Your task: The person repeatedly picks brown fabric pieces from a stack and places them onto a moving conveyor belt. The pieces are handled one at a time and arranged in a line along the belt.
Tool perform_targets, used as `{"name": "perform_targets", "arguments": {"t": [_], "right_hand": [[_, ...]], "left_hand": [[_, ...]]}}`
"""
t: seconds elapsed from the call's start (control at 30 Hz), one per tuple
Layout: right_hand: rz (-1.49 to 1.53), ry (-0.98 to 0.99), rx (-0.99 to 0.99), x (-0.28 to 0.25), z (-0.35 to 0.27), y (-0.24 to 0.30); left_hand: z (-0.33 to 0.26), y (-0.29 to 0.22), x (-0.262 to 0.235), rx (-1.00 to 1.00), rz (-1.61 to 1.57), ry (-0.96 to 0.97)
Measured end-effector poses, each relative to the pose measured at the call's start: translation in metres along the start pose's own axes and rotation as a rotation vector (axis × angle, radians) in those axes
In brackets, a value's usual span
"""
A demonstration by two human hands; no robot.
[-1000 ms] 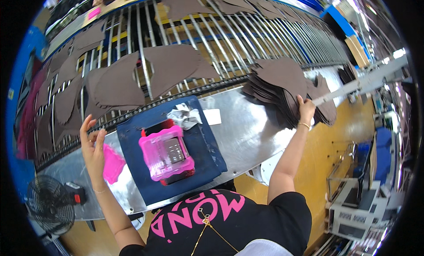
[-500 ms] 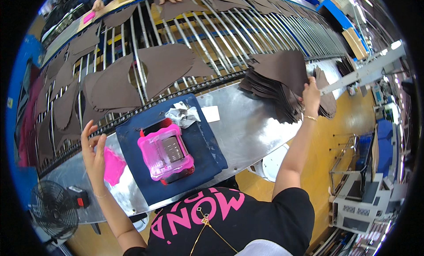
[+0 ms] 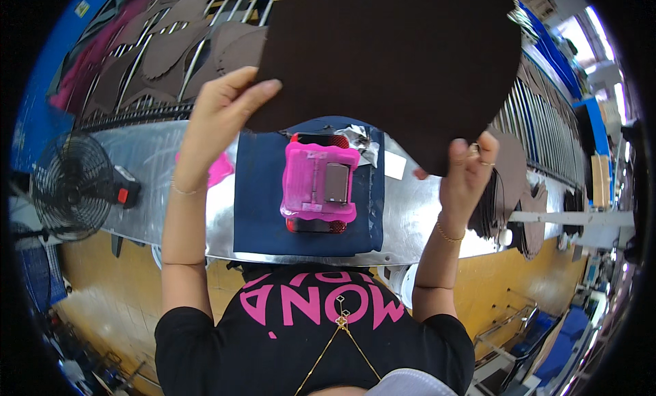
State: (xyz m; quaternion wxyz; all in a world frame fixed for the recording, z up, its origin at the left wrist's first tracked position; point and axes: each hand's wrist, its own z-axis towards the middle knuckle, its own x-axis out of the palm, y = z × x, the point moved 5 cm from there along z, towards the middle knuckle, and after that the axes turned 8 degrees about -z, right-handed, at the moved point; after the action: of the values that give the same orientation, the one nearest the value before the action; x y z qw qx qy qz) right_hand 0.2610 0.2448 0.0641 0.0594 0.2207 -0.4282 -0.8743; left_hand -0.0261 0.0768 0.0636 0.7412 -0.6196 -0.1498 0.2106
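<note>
Both hands hold up a large dark brown cut panel (image 3: 389,61), leather-like, with curved edges. My left hand (image 3: 222,112) pinches its left lower edge between thumb and fingers. At the lower right corner my right hand (image 3: 468,170) grips it, fingers closed. The panel hides much of what lies behind. Below it, a pink plastic box (image 3: 301,181) with a grey piece inside sits over a red and black tray (image 3: 314,226) on a dark blue mat (image 3: 263,211). To the right rests a stack of brown panels (image 3: 502,184).
A roller conveyor (image 3: 147,58) carrying brown pieces runs behind the metal table (image 3: 150,146). On the left stand a black fan (image 3: 72,184) and a red-and-black battery (image 3: 126,191). A pink sheet (image 3: 220,169), crumpled wrapper (image 3: 362,143) and white card (image 3: 395,166) lie around the mat.
My right hand has lifted the panel from the stack at the right and brought it in front of me. My left hand, formerly holding nothing, now grips its other side.
</note>
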Motion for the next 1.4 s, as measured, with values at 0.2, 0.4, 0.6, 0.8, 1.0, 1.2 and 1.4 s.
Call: {"name": "perform_targets", "arguments": {"t": [0.2, 0.4, 0.6, 0.8, 1.0, 1.2, 1.4], "right_hand": [[0.033, 0.39, -0.156, 0.085, -0.017, 0.025], [-0.006, 0.474, -0.084, 0.108, -0.03, 0.033], [-0.205, 0.383, -0.305, 0.086, -0.033, 0.041], [-0.377, 0.358, -0.234, 0.032, -0.054, -0.001], [-0.387, 0.277, 0.058, -0.029, -0.092, -0.047], [-0.226, -0.067, 0.353, -0.122, -0.11, -0.064], [-0.371, -0.258, 0.177, -0.188, -0.078, -0.021]], "left_hand": [[-0.062, -0.043, -0.081, -0.012, 0.261, -0.314], [-0.081, -0.059, -0.096, -0.002, 0.35, -0.293], [-0.084, -0.034, -0.092, -0.157, 0.294, -0.171], [-0.073, -0.006, -0.034, -0.284, 0.237, -0.034], [-0.048, -0.007, 0.037, 0.179, 0.691, 0.308], [-0.033, -0.011, 0.096, 0.345, 0.665, 0.555], [-0.007, -0.013, 0.148, 0.471, 0.54, 0.657]]}}
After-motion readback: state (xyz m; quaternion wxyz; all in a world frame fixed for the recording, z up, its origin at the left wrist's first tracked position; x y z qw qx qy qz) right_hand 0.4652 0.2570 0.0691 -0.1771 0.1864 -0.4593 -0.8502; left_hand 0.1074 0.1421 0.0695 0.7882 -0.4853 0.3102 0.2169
